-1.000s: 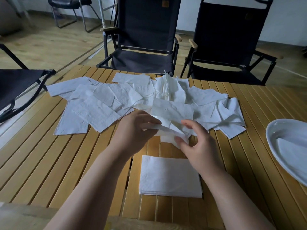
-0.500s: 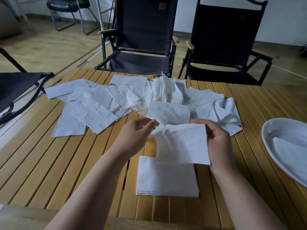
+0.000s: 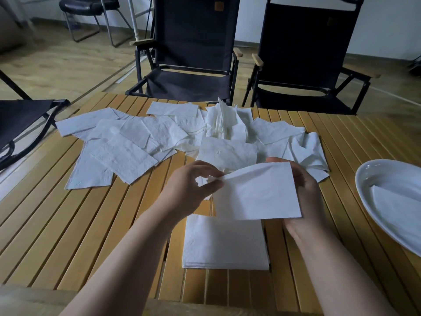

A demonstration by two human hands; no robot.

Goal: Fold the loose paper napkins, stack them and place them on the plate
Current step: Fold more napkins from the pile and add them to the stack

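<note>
Left hand (image 3: 191, 188) and right hand (image 3: 303, 190) each pinch paper napkin (image 3: 257, 192) above folded stack (image 3: 225, 245) on table (image 3: 68, 224).

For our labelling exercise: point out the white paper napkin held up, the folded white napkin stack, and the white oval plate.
White paper napkin held up (image 3: 259, 192): head view, middle of the sheet.
Folded white napkin stack (image 3: 225, 245): head view, top sheet.
White oval plate (image 3: 394, 173): head view, bare inner surface.
</note>
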